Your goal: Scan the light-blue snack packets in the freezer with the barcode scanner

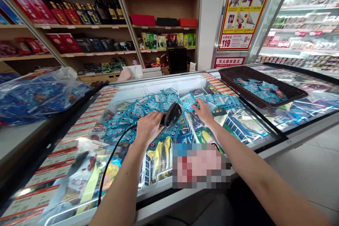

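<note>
Illumination: bright overall, cool white. Display cooler (296,24) at upper right brightly lit from within; upper part near overexposed, detail washed out. Wooden shelves (90,24) dimmer, warmer in tone. Glare: pale streaks and reflections across glass freezer lid (88,148); specular highlights on plastic bag (45,91). Deep shadow below the freezer's near edge. Focus: left hand (150,127), right hand (203,112) and scanner (172,116) fairly crisp; poster's large print legible. Distortion: wide-angle, outer edges stretched and soft. Pixelated block at lower centre; detail there unreadable.
</note>
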